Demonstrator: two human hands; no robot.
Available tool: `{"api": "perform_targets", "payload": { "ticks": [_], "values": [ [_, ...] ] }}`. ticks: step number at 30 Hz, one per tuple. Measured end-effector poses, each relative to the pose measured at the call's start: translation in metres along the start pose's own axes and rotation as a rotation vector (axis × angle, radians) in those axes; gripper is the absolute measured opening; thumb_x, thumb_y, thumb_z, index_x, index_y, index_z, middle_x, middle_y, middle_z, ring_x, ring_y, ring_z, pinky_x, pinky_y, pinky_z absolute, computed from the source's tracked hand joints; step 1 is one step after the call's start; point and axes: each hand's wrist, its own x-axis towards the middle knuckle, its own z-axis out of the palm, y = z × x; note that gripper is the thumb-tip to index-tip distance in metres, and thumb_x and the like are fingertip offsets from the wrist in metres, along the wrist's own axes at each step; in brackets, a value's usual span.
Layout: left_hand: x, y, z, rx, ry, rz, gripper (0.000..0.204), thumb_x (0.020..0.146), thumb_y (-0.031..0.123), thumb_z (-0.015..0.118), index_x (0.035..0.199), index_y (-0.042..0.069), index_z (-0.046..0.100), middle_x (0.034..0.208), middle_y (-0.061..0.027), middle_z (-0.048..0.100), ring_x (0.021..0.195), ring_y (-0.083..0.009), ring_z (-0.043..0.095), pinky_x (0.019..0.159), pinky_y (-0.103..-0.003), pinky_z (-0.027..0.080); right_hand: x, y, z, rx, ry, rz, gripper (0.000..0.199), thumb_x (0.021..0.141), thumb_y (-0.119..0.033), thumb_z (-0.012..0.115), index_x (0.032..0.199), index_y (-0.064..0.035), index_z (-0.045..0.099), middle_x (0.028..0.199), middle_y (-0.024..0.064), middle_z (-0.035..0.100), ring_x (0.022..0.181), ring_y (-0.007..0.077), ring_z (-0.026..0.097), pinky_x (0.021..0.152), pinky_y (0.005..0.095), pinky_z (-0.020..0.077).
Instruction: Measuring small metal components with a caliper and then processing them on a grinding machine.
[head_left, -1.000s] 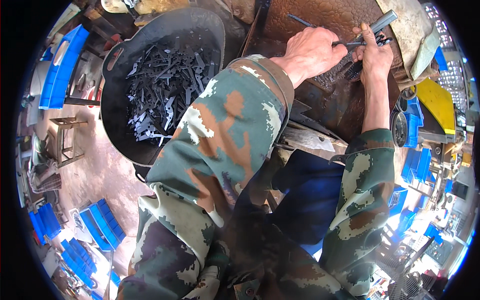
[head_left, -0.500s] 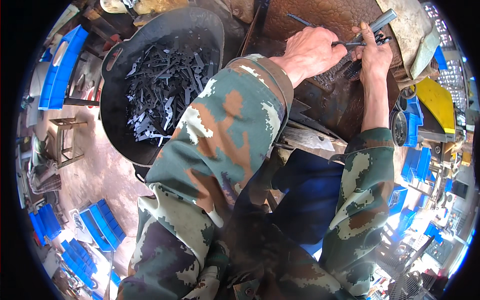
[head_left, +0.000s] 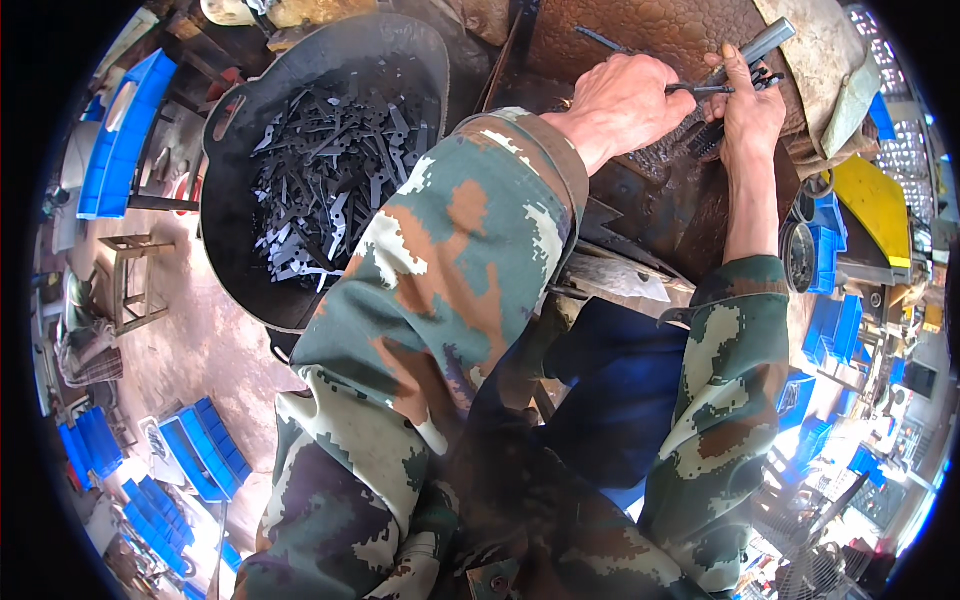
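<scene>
Works two-handed over the brown table point(head_left: 690, 25), toward its right edge, in camouflage sleeves point(head_left: 450, 265). Grips a thin dark tool point(head_left: 706, 88) in the left hand point(head_left: 628, 105), closed into a fist, and reaches with it across to the right hand point(head_left: 752, 118). Holds a small dark piece point(head_left: 767, 81) there, in a curled right-hand grip with the thumb upright, close against a grey bar point(head_left: 769, 42) slanting toward the table's far right. Cannot make out the exact contact between piece and bar, nor anything hidden behind the fingers.

Shows a slim rod point(head_left: 598, 40) just beyond the left fist; cannot say whether joined to the tool. Has a ridged block point(head_left: 708, 141) just below the right hand. Includes a black tub point(head_left: 225, 225) beside the table's left edge, loaded with flat dark parts point(head_left: 335, 165), well apart from both hands.

Appears, judging by the grip, to be in the middle of close handwork: steadying with the right, applying the tool with the left. Seems to call next for a firm right-hand hold and a controlled left wrist, clear of the raised thumb.
</scene>
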Motion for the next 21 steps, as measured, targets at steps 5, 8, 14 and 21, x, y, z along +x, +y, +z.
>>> {"api": "perform_targets", "payload": {
  "ticks": [5, 8, 14, 21],
  "values": [
    [0.0002, 0.0002, 0.0005, -0.002, -0.005, -0.009, 0.039, 0.085, 0.037, 0.066, 0.111, 0.009, 0.072, 0.092, -0.0222, 0.070, 0.092, -0.0389, 0.068, 0.084, -0.045, 0.053, -0.0003, -0.0002, -0.0006, 0.003, -0.008, -0.006, 0.022, 0.093, -0.020, 0.069, 0.100, -0.0002, 0.062, 0.090, 0.0093, 0.072, 0.044, 0.0098, 0.047, 0.041, 0.0279, 0.0435],
    [0.0001, 0.0009, -0.0004, -0.006, -0.011, -0.012, 0.039, 0.085, 0.037, 0.066, 0.111, 0.009, 0.072, 0.093, -0.0222, 0.070, 0.093, -0.0388, 0.068, 0.084, -0.045, 0.053, -0.0015, -0.0020, -0.0003, -0.010, -0.010, 0.009, 0.022, 0.093, -0.020, 0.070, 0.100, -0.0003, 0.062, 0.089, 0.0091, 0.072, 0.043, 0.0097, 0.047, 0.041, 0.0280, 0.0432],
    [-0.0002, 0.0029, -0.0018, -0.005, -0.031, -0.026, 0.042, 0.085, 0.037, 0.066, 0.116, 0.009, 0.070, 0.097, -0.0223, 0.071, 0.096, -0.0384, 0.067, 0.087, -0.045, 0.053, -0.0014, -0.0012, 0.0002, -0.005, -0.012, -0.005, 0.023, 0.093, -0.020, 0.069, 0.101, -0.0001, 0.062, 0.089, 0.0088, 0.072, 0.043, 0.0097, 0.047, 0.041, 0.0278, 0.0432],
    [-0.0002, 0.0027, -0.0023, -0.004, -0.043, -0.026, 0.045, 0.085, 0.037, 0.066, 0.118, 0.007, 0.069, 0.098, -0.0231, 0.070, 0.097, -0.0385, 0.067, 0.088, -0.044, 0.053, -0.0015, -0.0009, 0.0004, 0.001, -0.009, -0.002, 0.022, 0.094, -0.020, 0.068, 0.101, 0.0001, 0.063, 0.090, 0.0091, 0.072, 0.043, 0.0096, 0.047, 0.041, 0.0276, 0.0434]
  ]
}}
